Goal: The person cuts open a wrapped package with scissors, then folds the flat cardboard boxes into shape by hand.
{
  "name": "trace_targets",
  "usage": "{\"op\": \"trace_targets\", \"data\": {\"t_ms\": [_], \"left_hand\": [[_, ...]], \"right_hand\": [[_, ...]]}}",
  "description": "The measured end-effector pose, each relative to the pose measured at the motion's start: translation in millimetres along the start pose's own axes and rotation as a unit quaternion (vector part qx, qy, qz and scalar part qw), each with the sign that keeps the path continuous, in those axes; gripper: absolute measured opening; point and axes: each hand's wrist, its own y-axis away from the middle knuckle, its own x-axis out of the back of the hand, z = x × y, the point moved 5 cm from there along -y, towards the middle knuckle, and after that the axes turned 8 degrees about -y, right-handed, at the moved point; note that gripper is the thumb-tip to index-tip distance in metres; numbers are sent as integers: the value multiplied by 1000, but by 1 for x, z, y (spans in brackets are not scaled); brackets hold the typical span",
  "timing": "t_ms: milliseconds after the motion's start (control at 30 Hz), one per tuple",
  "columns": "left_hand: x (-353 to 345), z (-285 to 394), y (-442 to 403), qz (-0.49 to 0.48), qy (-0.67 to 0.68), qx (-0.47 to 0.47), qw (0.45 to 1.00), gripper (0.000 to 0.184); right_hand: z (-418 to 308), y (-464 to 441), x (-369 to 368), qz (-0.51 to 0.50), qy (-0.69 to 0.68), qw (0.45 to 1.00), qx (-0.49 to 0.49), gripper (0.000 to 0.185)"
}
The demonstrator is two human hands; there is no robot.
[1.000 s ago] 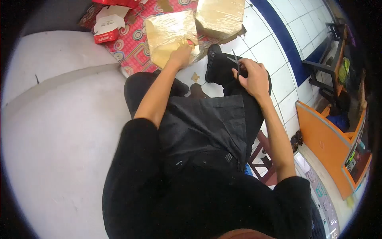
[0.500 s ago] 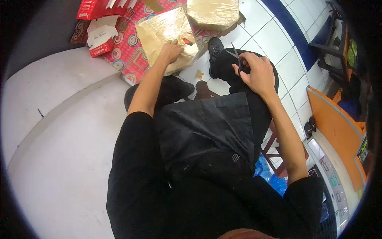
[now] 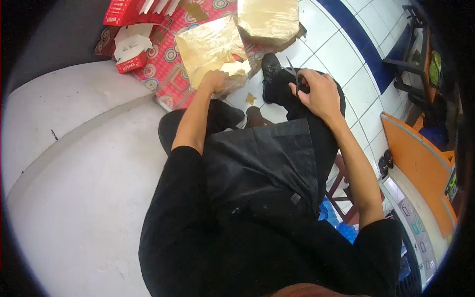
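Note:
In the head view, my left hand [image 3: 213, 82] is at the near edge of a gold, film-wrapped package [image 3: 208, 42]. Its fingers look curled closed on the crumpled clear plastic wrap [image 3: 236, 83] bunched there, though the fingertips are partly hidden. A torn opening near the package's right side shows a bit of red and pale material inside. My right hand [image 3: 320, 91] holds a pair of scissors [image 3: 291, 69] over my right knee, thumb and fingers around the handles, the blades spread and pointing away from me. A second gold package [image 3: 269, 20] lies just behind the first.
Red-and-white cartons [image 3: 131, 49] stand at the far left on a pink patterned mat [image 3: 166, 74]. A white curved surface [image 3: 74, 173] fills the left. White floor tiles [image 3: 329, 52], an orange board [image 3: 415, 163] and a dark rack [image 3: 410, 64] are at the right.
My left hand has drawn back towards me from the top of the gold package to its near edge, its fingers now curled. My right hand still holds the scissors in about the same place.

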Motion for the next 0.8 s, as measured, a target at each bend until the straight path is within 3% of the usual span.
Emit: {"op": "trace_targets", "data": {"t_ms": [67,133,200,267,300,367,400,467,500,700,800], "left_hand": [[-10,15,4,-105,172,63,977,38],[8,46,36,-102,173,90,975,40],[-21,49,42,-124,148,74,978,40],[-4,56,53,56,160,7,985,35],[-17,50,49,51,165,7,985,35],[-44,15,28,126,415,117,893,31],[-43,12,26,126,416,118,893,31],[-46,-18,31,135,366,372,842,35],[-13,-13,41,93,319,429,840,45],[-9,-31,34,125,187,381,897,60],[-15,-49,34,140,199,406,881,67]], "right_hand": [[-2,-5,1,-5,-4,1000,9,33],[-1,-7,-1,4,-4,1000,20,33],[-4,-10,-3,16,-7,999,29,33],[-5,-10,-3,0,-15,1000,16,33],[-4,-9,-5,-6,-16,1000,13,33],[-5,-10,-6,10,4,999,31,33],[-6,-11,-6,9,3,999,32,33],[-6,-12,-5,-2,7,1000,15,32],[-5,-13,-6,-2,9,1000,16,32],[-8,-12,-8,0,26,999,38,35],[-9,-19,-8,-4,34,999,38,34]]}}
